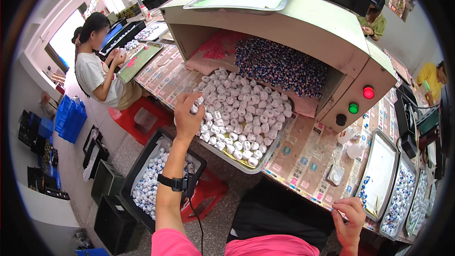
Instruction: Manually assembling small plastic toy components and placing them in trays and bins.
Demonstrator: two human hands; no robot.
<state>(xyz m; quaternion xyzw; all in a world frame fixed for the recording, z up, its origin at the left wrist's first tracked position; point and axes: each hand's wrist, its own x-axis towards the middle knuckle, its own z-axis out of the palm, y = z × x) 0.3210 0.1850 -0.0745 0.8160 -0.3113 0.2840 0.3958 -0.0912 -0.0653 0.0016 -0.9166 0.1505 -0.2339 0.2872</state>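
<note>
A metal tray [253, 169] is filled with small white rounded pieces [237, 106], some with dark marks, in front of the mouth of a box-shaped machine. At the tray's left edge, my left hand [188, 116] curls its fingers round one or more of these white pieces. My right hand [350, 218] is lower right, by the table's front edge, thumb and index finger close together; whether anything is between them I cannot make out. Just beyond it lies a tray [379, 173] with a white sheet and a few blue-and-white pieces.
The beige machine [341, 57] has red and green lights and holds a heap of small blue, white and pink pieces [279, 66]. A black bin [130, 182] of similar pieces stands at left over a red stool [211, 192]. Several people work nearby, one seated at left [97, 61].
</note>
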